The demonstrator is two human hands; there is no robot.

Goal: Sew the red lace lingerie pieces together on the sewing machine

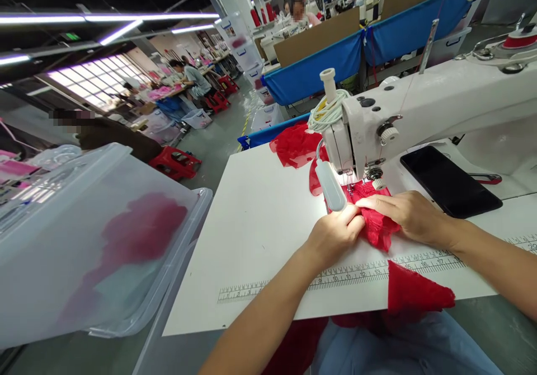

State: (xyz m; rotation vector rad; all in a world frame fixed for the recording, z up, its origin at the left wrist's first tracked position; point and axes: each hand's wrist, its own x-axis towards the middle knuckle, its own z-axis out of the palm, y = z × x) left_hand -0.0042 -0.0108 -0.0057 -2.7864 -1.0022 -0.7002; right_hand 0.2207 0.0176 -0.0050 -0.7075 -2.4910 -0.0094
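A piece of thin, gathered red fabric (pixel 376 230) lies under the needle area of a white sewing machine (pixel 369 117). My left hand (pixel 335 234) is closed, pinching the fabric's left edge just in front of the machine's small lamp (pixel 330 184). From the right, my right hand (pixel 413 216) reaches across the same fabric, its fingers pressed together on it near the left fingertips. The undersides of both hands are hidden. Behind the needle, more red fabric (pixel 296 144) spreads over the white table (pixel 251 218).
A black phone (pixel 451 182) lies right of the needle, by red-handled scissors or snips (pixel 486 178). A printed ruler (pixel 348 277) runs along the table's front. Red cloth (pixel 417 289) hangs over the front edge. A translucent bin (pixel 84 240) stands left; people work beyond.
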